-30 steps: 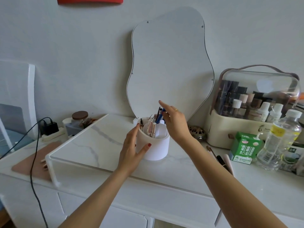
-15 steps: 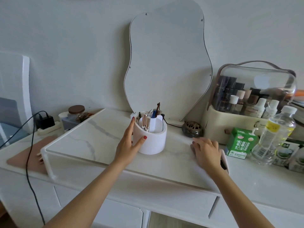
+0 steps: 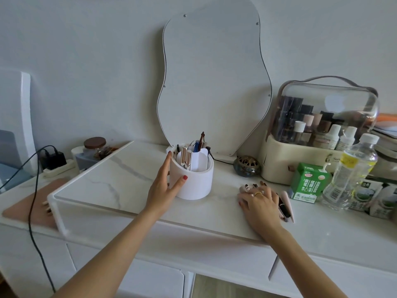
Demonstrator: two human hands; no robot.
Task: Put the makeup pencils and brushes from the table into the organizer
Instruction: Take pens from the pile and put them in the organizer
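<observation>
A round white organizer [image 3: 195, 181] stands mid-table with several pencils, brushes and gold tubes upright in its compartments. My left hand [image 3: 164, 186] wraps its left side, thumb on the front wall. My right hand [image 3: 258, 202] lies palm down over a small heap of makeup pencils and brushes [image 3: 284, 206] on the table to the right of the organizer. Pencil tips stick out past my fingertips, and dark and pale handles show to the right of the hand. Whether the fingers have closed on any of them I cannot tell.
A wavy mirror [image 3: 211, 78] leans on the wall behind the organizer. To the right stand a domed cosmetics case [image 3: 320, 134], a green carton [image 3: 308, 182], a water bottle [image 3: 352, 175] and a small bronze burner [image 3: 247, 165]. A raised white shelf edge [image 3: 55, 201] and black cable [image 3: 32, 203] lie left.
My right hand left the top of the organizer, came down to the right and now rests on the loose pencils and brushes. The left hand stayed on the organizer.
</observation>
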